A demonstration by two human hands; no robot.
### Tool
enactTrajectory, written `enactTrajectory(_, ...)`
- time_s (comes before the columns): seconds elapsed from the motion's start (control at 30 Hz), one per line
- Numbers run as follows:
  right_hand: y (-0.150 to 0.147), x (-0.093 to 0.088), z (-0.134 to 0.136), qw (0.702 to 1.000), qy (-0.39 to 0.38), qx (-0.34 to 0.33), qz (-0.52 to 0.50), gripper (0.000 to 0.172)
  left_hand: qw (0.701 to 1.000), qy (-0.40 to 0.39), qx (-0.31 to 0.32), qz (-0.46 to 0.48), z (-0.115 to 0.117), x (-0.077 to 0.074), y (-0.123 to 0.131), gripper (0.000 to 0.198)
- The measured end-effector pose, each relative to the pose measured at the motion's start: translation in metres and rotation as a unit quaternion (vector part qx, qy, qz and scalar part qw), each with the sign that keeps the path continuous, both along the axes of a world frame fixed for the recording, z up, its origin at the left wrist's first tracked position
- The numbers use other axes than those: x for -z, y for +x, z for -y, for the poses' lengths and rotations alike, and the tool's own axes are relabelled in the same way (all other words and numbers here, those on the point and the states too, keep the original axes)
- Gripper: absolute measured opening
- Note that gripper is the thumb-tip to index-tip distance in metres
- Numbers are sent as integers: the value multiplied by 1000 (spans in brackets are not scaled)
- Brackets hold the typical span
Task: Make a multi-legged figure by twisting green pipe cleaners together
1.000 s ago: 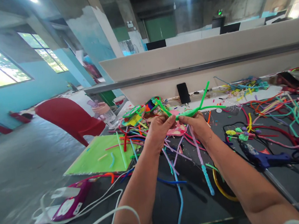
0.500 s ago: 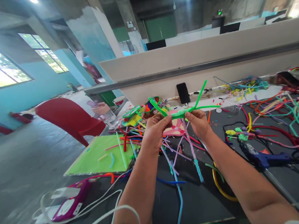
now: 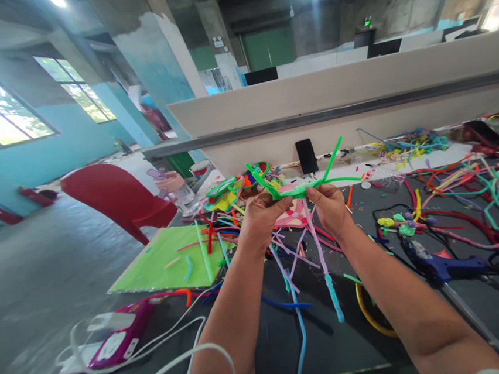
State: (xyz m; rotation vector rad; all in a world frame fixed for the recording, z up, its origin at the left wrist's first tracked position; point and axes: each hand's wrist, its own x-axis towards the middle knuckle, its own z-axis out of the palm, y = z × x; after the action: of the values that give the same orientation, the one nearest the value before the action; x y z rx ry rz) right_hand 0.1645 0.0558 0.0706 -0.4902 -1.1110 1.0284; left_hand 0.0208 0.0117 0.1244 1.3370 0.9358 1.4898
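Note:
Between my two hands is a green pipe cleaner piece [image 3: 296, 190], held level above the table, with green ends splaying out to both sides. My left hand [image 3: 258, 220] pinches its left part between thumb and fingers. On the right part, my right hand [image 3: 329, 204] closes in the same kind of pinch. Below the piece hangs a lilac stem [image 3: 317, 239] with a light blue lower end [image 3: 334, 299]; its top meets the green piece by my right fingertips. Loose lilac pipe cleaners [image 3: 298, 256] lie on the table under my hands.
A green sheet [image 3: 159, 260] lies at left, near a purple glue gun [image 3: 118, 338] with white cable. A blue glue gun [image 3: 451, 264] and tangled pipe cleaners are at right. A phone [image 3: 306, 155] leans against the partition [image 3: 250, 151]. A red chair [image 3: 111, 194] stands at left.
The green piece has come slightly lower and closer, its right ends shifting a little left. The hanging stem's blue end sits lower. My left thumb has slid inward along the piece.

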Motion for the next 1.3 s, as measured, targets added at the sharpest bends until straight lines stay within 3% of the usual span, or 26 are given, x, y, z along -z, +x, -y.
enactTrajectory(0.2,-2,0,2,1000,0,-8,29,26,999,-2,40,5,-1,-1,2,30)
enactTrajectory(0.43,-3,-2,6,1000,-5,-7,30,27,1000,-8,12,-12,0,-2,4,25)
enactTrajectory(0.57,-1,-5,5,999,-13,28,21,26,999,-3,32,-29,-1,-2,0,37)
enactTrajectory(0.63,2,-6,1,998,-23,65,9,28,998,44,-38,-31,-2,-2,-4,42)
enactTrajectory(0.73,5,-5,-4,993,-33,110,-16,29,980,108,-164,-27,-3,-1,-6,32)
enactTrajectory(0.77,6,-5,-6,992,-33,120,-24,29,982,100,-157,-25,-2,0,-4,29)
enactTrajectory(0.83,6,-5,-6,990,-26,137,-32,28,996,42,-76,-3,-1,4,3,29)
enactTrajectory(0.9,5,-5,-4,989,-16,144,-21,27,998,-23,8,60,0,9,14,32)
enactTrajectory(0.97,2,-5,1,991,-11,136,-3,25,988,-47,47,141,0,14,25,30)
enactTrajectory(1.1,-6,0,7,993,-10,107,56,21,967,-47,42,248,-3,22,37,22)
enactTrajectory(1.3,-6,9,-6,993,-4,93,79,20,955,-42,-2,295,-2,21,35,26)
